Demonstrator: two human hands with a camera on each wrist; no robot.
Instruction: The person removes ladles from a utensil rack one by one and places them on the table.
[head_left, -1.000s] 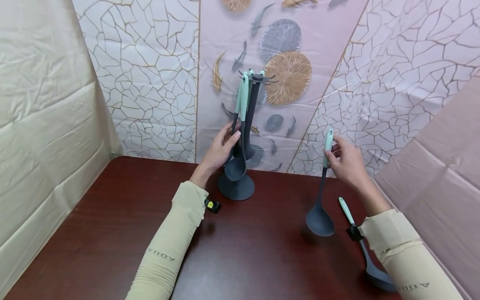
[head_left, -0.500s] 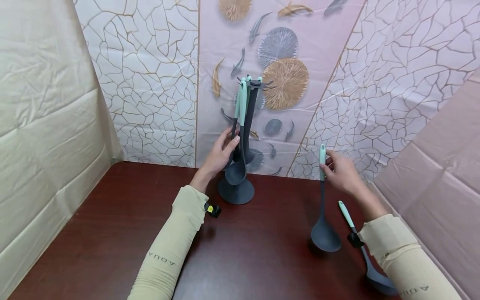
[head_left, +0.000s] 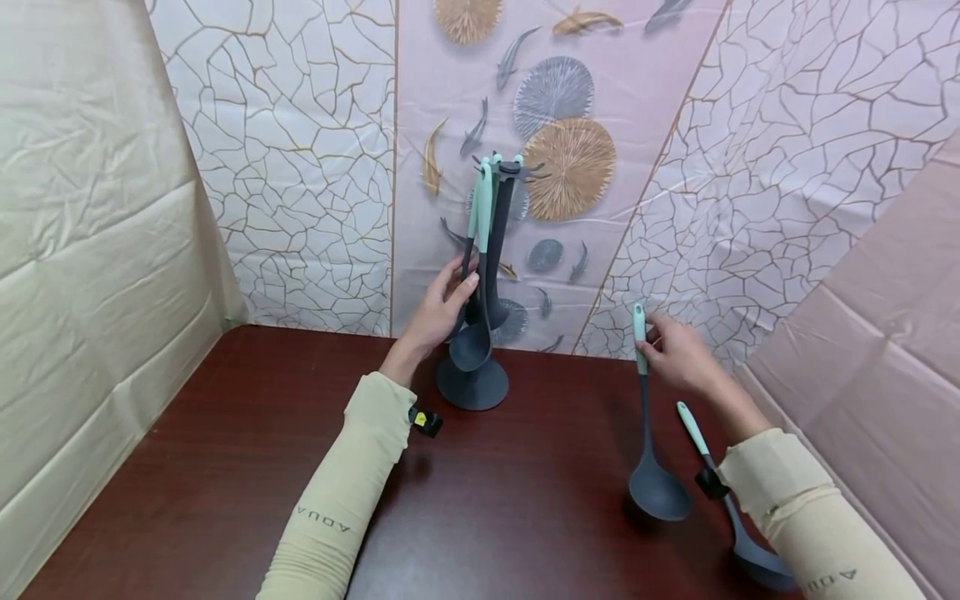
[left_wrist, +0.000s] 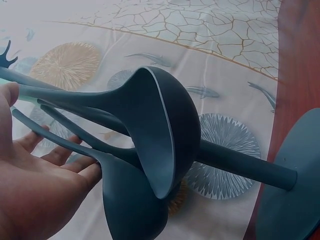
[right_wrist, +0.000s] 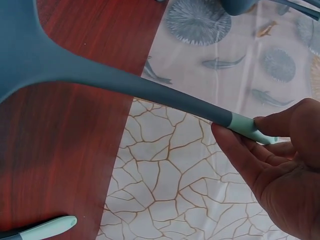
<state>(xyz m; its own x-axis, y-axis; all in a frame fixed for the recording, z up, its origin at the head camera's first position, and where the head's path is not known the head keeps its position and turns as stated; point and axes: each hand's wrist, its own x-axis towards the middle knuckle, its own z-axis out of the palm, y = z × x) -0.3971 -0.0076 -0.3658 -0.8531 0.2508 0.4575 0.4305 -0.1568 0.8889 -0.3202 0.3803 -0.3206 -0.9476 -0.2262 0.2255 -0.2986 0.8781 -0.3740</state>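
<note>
On a dark grey utensil stand (head_left: 472, 387) near the back hang several mint-handled utensils. A ladle (head_left: 472, 346) hangs at its front, its bowl large in the left wrist view. My left hand (head_left: 437, 312) is beside the hanging utensils, thumb near the ladle's shaft. Its fingers (left_wrist: 60, 152) extend loosely behind the shafts of the ladle and another deep-bowled utensil (left_wrist: 132, 200). To the right, my right hand (head_left: 678, 354) pinches the mint handle of a second ladle (head_left: 660, 492) between thumb and fingers. That ladle is upright, bowl down at the tabletop; whether it touches is unclear.
Another mint-handled grey utensil (head_left: 742, 533) lies on the dark red-brown table (head_left: 480, 500) at the right, partly hidden by my right sleeve. A patterned cloth backdrop (head_left: 300, 208) rises right behind the table, with fabric walls at both sides.
My right hand has lowered the ladle and moved slightly left; the ladle's bowl has swung toward the front right. My left hand has kept its place by the stand. The head view has tilted slightly.
</note>
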